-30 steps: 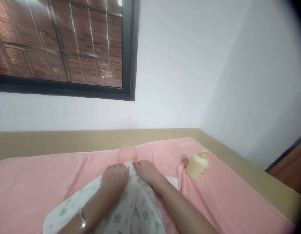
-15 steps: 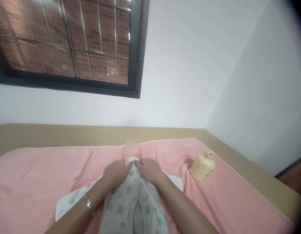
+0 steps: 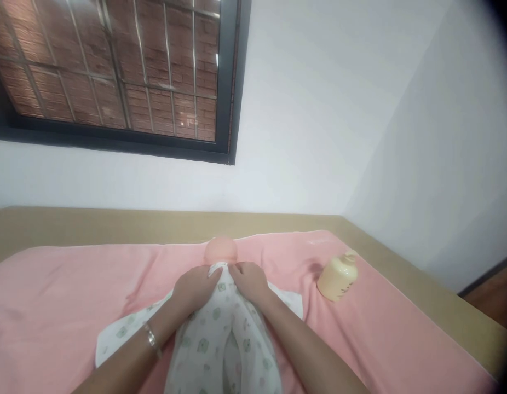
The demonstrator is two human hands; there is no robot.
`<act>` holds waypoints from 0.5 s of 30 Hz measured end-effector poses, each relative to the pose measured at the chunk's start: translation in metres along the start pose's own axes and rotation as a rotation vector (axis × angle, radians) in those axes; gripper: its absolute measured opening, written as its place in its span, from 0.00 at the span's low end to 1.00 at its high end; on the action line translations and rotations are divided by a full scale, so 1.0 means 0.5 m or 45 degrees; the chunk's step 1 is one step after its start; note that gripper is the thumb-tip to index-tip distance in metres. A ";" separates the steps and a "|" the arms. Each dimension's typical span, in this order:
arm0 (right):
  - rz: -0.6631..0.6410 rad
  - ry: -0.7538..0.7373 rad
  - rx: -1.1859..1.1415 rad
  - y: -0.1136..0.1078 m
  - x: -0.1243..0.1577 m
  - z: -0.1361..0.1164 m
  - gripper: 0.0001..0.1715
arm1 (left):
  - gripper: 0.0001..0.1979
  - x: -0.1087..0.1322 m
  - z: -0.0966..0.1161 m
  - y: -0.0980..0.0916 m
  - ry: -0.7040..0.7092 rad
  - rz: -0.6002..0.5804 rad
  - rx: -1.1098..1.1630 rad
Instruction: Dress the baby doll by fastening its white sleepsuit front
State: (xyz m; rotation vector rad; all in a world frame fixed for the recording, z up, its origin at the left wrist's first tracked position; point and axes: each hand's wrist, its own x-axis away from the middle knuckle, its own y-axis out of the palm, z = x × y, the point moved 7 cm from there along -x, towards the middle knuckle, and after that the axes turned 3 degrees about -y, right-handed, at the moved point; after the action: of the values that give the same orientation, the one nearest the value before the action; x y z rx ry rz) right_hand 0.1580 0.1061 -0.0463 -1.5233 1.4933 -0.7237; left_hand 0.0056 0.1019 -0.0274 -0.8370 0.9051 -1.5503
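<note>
A doll (image 3: 220, 250) lies on a pink cloth, its round bald head pointing away from me. White baby clothes (image 3: 214, 342) with a green print cover its body, the sleeves spread to both sides. At the left of the collar, my left hand (image 3: 197, 287) pinches the fabric between thumb and fingers. My right hand (image 3: 250, 280) grips the collar's right side, close to the doll's neck. Both hands nearly meet below the head. A bracelet circles my left wrist.
The pink cloth (image 3: 73, 290) covers most of a wooden surface (image 3: 114, 224). On its right part stands a pale yellow bottle (image 3: 338, 278), slightly tilted. White walls rise behind, with a dark-framed barred window (image 3: 226, 82) at the upper left.
My right hand has shifted very slightly at the collar. The whole view has moved a little; both hands still hold the fabric.
</note>
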 end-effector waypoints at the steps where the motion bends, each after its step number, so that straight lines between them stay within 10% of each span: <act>1: -0.004 0.003 -0.001 -0.001 0.000 0.000 0.33 | 0.30 0.001 0.000 -0.001 -0.007 0.001 0.000; 15: 0.076 -0.042 -0.091 -0.001 0.003 -0.001 0.31 | 0.29 -0.003 -0.010 0.005 0.002 0.068 0.035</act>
State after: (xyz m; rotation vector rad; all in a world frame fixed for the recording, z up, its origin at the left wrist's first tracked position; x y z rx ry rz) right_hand 0.1580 0.1048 -0.0460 -1.5301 1.5481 -0.6135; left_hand 0.0026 0.1036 -0.0322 -0.7860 0.8985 -1.5141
